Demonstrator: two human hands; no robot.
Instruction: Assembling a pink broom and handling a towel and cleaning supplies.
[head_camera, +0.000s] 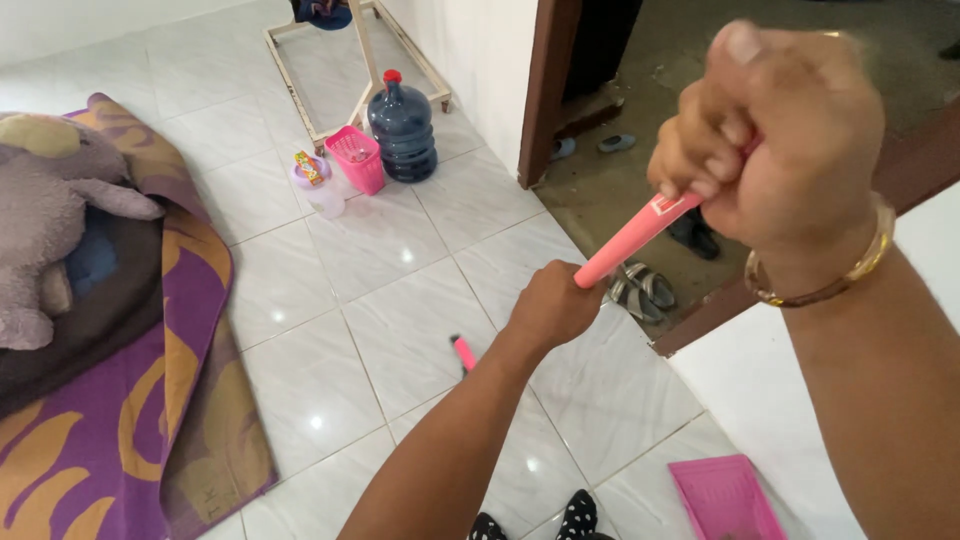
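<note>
Gripping a long pink plastic handle at both ends, the right hand has its fingers curled tight around the top while the left hand fists the lower end; a slip could drop it onto the glossy white tiled floor beside the small pink piece.

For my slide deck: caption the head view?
Both hands, left hand and right hand, grip a pink handle above white floor tiles.
</note>
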